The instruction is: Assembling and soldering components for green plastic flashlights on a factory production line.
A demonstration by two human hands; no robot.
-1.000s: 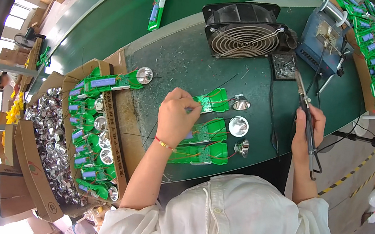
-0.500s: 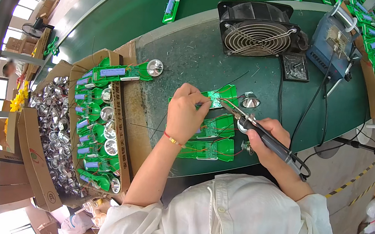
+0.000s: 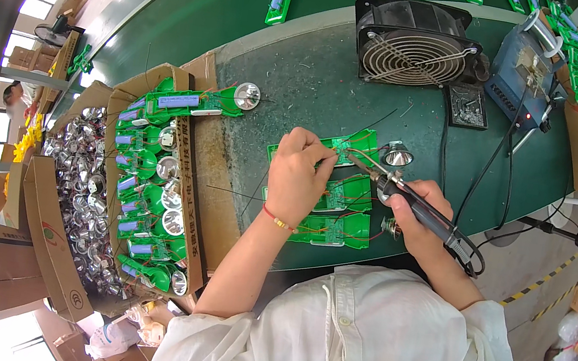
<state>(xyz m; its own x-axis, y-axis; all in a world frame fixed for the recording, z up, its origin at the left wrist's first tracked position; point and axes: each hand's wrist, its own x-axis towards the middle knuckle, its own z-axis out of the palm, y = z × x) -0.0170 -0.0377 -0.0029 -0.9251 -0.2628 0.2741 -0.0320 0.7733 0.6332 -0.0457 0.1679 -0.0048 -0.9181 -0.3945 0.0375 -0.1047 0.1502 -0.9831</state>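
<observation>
My right hand (image 3: 422, 206) is closed around the handle of a soldering iron (image 3: 433, 218). The iron's thin bent tip points left, at the small circuit board (image 3: 341, 149) in the farthest of several green plastic housings (image 3: 364, 141). Over the left part of that housing, my left hand (image 3: 299, 173) pinches with thumb and forefinger close to the tip; what lies between the fingers is hidden. Thin dark wires (image 3: 233, 191) stick out left of this hand. Two more green housings (image 3: 353, 229) with wires lie nearer me. A silver reflector cup (image 3: 397, 154) lies right of the farthest housing.
A black fan (image 3: 415, 59) and a blue soldering station (image 3: 518, 73) stand at the back. Left, a cardboard box (image 3: 190, 203) holds green torch assemblies, beside a heap of reflectors (image 3: 85, 195). More assemblies fill a box (image 3: 571, 140) far right. Black cables cross the table's right side.
The whole view has shifted slightly, so the table things appear a little farther right. Both hands keep nearly the same place over the farthest housing, the iron still in my right hand.
</observation>
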